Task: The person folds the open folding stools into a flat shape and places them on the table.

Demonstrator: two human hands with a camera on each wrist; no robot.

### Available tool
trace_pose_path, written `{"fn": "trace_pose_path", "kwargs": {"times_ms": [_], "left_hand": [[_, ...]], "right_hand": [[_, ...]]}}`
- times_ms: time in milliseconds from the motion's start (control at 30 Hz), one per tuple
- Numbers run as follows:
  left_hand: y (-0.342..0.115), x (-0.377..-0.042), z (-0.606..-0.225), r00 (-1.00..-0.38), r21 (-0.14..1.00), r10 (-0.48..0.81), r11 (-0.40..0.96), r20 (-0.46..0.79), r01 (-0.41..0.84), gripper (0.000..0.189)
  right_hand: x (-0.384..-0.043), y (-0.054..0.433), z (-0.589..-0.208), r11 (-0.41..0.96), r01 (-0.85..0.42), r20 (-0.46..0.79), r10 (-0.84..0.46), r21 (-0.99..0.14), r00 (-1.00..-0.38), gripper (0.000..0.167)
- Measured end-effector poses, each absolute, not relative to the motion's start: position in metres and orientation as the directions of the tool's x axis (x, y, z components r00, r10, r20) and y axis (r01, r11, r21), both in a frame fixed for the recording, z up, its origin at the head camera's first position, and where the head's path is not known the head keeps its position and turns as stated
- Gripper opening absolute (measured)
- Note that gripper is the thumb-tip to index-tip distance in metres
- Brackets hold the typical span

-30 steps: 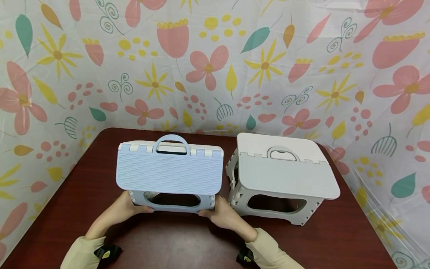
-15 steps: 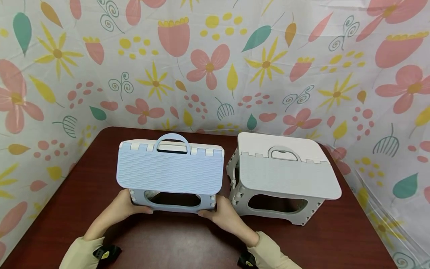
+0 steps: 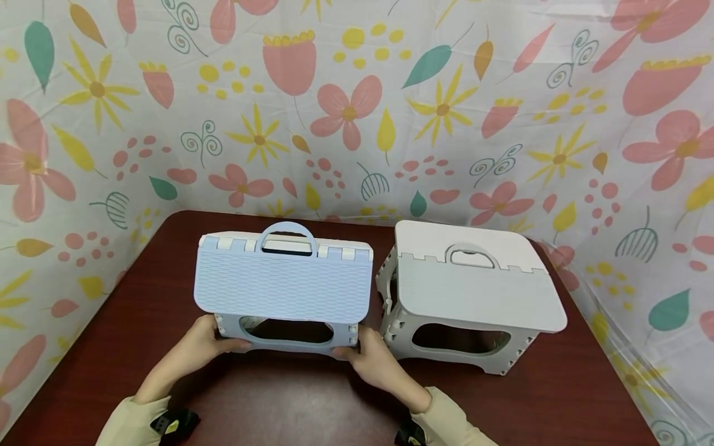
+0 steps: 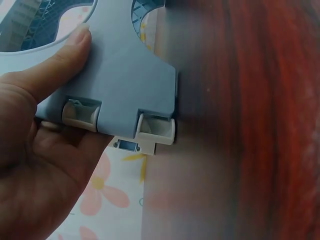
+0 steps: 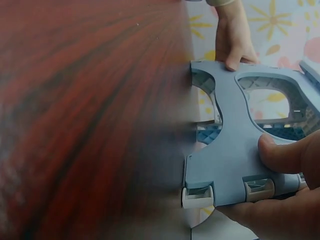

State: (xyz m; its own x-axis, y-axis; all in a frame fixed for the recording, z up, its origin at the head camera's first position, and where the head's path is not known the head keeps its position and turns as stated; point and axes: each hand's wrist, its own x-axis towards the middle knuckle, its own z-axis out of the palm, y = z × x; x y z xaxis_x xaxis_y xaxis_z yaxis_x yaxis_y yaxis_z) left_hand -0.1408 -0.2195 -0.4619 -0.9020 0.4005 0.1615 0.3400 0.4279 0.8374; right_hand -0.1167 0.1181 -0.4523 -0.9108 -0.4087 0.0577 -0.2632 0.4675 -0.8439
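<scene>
A light blue and white folding step stool [image 3: 283,279] stands on the table at left of centre. The blue front half of its top slopes down toward me; only a narrow white strip of the rear half shows behind the raised handle [image 3: 286,228]. My left hand [image 3: 202,344] grips the left end of the front leg panel [image 4: 135,75], thumb on its face and fingers behind the hinged edge. At the opposite end my right hand [image 3: 375,358] holds the panel the same way, its thumb [image 5: 272,152] pressing the front face. The fingers behind are partly hidden.
Close on the right stands an unfolded grey and white step stool [image 3: 480,291], top spread flat. Both stools are on a dark red-brown wooden table [image 3: 290,402]. Flower-patterned sheeting [image 3: 346,124] hangs behind and along both sides.
Almost still: my left forearm has shifted slightly left and the thumbs slightly outward. The blue stool stays in place with both hands on it.
</scene>
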Motion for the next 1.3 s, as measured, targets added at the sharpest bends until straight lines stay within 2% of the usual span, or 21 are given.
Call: {"fn": "trace_pose_path", "kwargs": {"times_ms": [867, 1300], "left_hand": [[-0.2162, -0.1414, -0.4605, -0.877, 0.811, 0.423, 0.417, 0.226, 0.410, 0.035], [-0.2167, -0.1442, -0.4670, -0.878, 0.819, 0.422, 0.406, 0.225, 0.405, 0.038]], "right_hand": [[-0.1209, 0.1183, -0.4539, 0.454, -0.294, 0.090, -0.418, -0.841, -0.904, 0.029], [-0.1214, 0.1189, -0.4544, 0.448, -0.299, 0.096, -0.423, -0.843, -0.901, 0.026]]}}
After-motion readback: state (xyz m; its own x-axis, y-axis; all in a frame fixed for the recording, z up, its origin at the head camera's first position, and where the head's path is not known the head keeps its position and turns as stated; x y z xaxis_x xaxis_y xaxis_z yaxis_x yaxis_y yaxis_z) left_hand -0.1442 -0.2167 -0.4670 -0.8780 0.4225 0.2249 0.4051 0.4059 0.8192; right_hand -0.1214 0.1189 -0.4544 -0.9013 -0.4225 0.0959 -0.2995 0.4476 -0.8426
